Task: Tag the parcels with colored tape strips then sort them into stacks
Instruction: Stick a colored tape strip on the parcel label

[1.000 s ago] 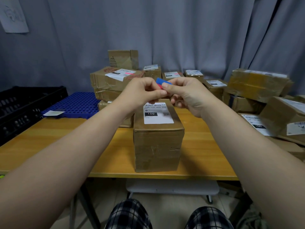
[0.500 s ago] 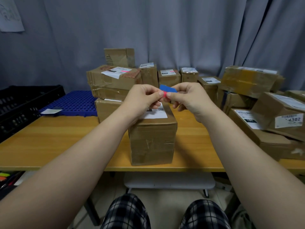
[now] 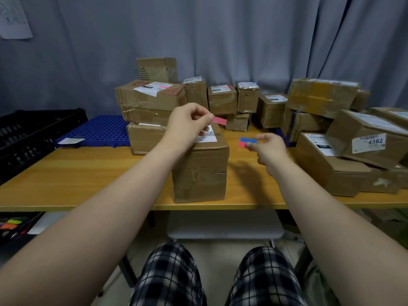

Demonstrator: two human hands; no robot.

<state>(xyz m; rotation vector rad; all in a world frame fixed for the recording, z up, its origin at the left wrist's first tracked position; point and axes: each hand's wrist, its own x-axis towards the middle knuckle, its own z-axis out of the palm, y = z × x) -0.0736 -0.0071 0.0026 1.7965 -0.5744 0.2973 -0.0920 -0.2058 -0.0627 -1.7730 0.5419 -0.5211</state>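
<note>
A tall brown parcel [image 3: 199,171] with a white label stands at the table's front edge, right before me. My left hand [image 3: 187,122] hovers over its top and pinches a single red tape strip [image 3: 219,121] between thumb and forefinger. To the parcel's right, above the table, my right hand [image 3: 268,149] holds a small pad of tape strips [image 3: 247,142], blue on top and red beneath. Parcels at the back carry pink strips on their labels [image 3: 162,86].
Stacked brown parcels [image 3: 152,100] fill the table's back and right side [image 3: 353,138]. A blue perforated tray [image 3: 97,131] lies at the back left, with a black crate [image 3: 33,133] beside it. The wooden table's [image 3: 77,173] front edge is near my knees.
My hands were together, pinching the strip pad over the parcel. They have parted: the left has come away with a red strip, the right has moved right and down with the pad.
</note>
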